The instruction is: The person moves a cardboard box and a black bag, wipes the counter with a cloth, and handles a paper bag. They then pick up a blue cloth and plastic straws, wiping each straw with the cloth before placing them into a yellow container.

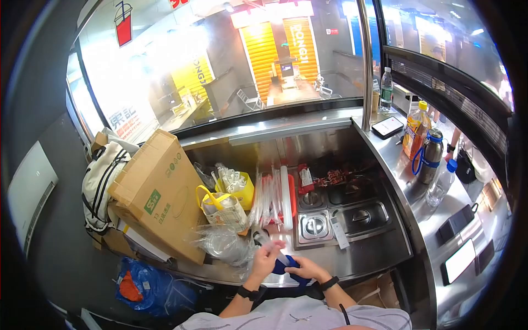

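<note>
Your left grip (266, 260), at the lower centre of the frame, pinches what looks like a clear strip (282, 258); your right grip (306, 269), just beside it, grasps dark blue cloth (280, 268). The strip lies between them, slanting lengthwise from upper left toward the cloth at lower right, your left nearer. Farther out on the steel tabletop (357, 256), crinkled clear packaging (226, 242) sits leftward, a lidded metal pan (315, 226) upper right.

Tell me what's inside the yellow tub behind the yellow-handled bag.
The yellow tub holds a heap of slim white items, some sticking up. Anything beneath them is hidden by the heap and the tub's walls; the yellow-handled bag covers part of its front.
</note>
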Demonstrator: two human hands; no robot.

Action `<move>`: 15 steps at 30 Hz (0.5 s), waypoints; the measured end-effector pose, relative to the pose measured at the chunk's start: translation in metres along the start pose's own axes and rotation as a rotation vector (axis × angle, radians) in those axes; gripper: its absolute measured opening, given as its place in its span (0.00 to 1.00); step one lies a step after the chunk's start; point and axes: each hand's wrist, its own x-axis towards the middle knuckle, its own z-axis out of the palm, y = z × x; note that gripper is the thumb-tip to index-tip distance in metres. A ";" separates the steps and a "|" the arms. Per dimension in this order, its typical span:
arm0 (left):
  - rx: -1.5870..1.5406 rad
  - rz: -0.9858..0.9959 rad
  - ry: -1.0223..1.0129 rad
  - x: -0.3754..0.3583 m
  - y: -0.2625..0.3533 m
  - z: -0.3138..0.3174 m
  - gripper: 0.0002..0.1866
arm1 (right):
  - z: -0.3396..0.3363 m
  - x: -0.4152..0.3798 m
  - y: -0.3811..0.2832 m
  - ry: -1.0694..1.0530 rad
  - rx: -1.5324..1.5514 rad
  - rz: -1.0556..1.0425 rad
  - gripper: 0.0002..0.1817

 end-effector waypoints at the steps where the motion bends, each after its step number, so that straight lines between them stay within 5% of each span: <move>1: -0.064 -0.003 0.026 0.004 0.005 -0.005 0.12 | -0.001 -0.001 0.015 -0.021 -0.003 0.020 0.20; 7: -0.132 -0.012 0.045 0.010 0.005 -0.019 0.11 | 0.004 -0.001 -0.010 0.004 -0.157 -0.018 0.20; 10: 0.024 -0.080 -0.152 -0.007 -0.015 -0.002 0.12 | 0.013 0.003 -0.026 0.080 -0.079 -0.047 0.23; 15: -0.032 -0.076 0.001 -0.013 -0.024 -0.002 0.12 | 0.011 0.002 -0.002 -0.001 0.071 0.032 0.21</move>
